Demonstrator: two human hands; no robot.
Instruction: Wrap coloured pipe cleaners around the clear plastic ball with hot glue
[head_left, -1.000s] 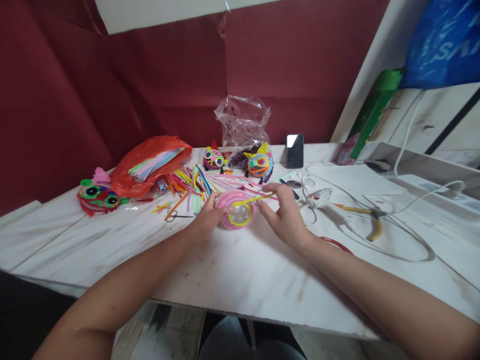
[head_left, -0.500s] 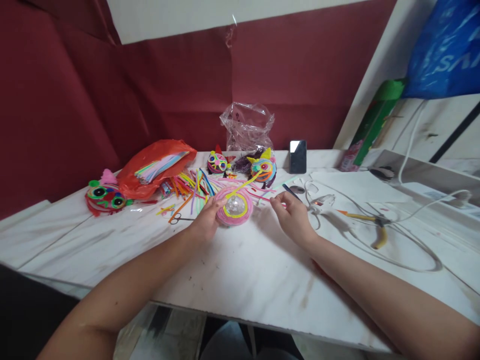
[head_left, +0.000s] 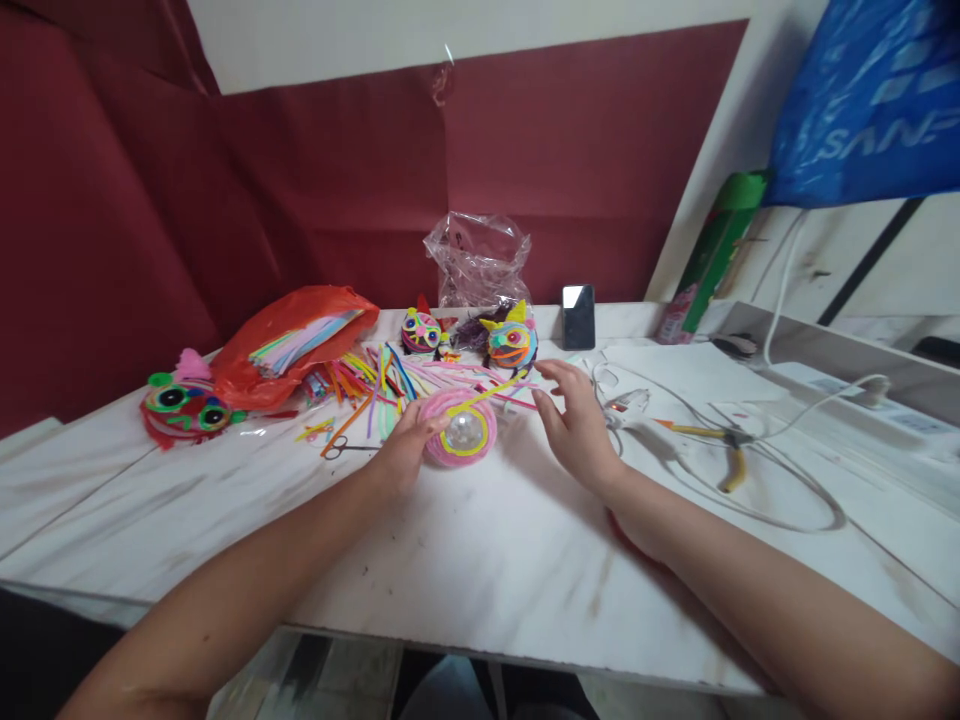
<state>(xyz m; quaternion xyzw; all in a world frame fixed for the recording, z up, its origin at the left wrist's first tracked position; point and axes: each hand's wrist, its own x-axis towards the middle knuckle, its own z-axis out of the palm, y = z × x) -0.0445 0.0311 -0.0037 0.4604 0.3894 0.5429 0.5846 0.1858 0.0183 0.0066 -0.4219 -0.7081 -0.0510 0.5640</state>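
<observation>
My left hand [head_left: 403, 452] is closed on the left edge of a pink round craft piece [head_left: 457, 460], which looks wound from fuzzy pipe cleaners. A clear, shiny dome fills its middle, ringed in yellow. From its upper edge a yellow pipe cleaner [head_left: 491, 392] sticks out loose, up and to the right. My right hand [head_left: 576, 420] is open beside that loose end, thumb and fingers apart, apparently holding nothing. Behind the piece lie many coloured pipe cleaners [head_left: 381, 378]. Small scissors [head_left: 341, 449] rest left of my left hand.
Decorated animal-like heads [head_left: 187, 408] stand at left and back, near a red plastic bag [head_left: 300, 312]. A phone [head_left: 578, 318] leans at the rear. To the right are a glue gun [head_left: 628, 408], its white cable, pliers [head_left: 733, 465], white paper [head_left: 686, 372] and a power strip [head_left: 862, 400].
My right hand's fingers have gone from a pinch to spread apart. The yellow end has swung lower, towards the right. My left hand keeps hold of the pink piece. The whole view has shifted slightly.
</observation>
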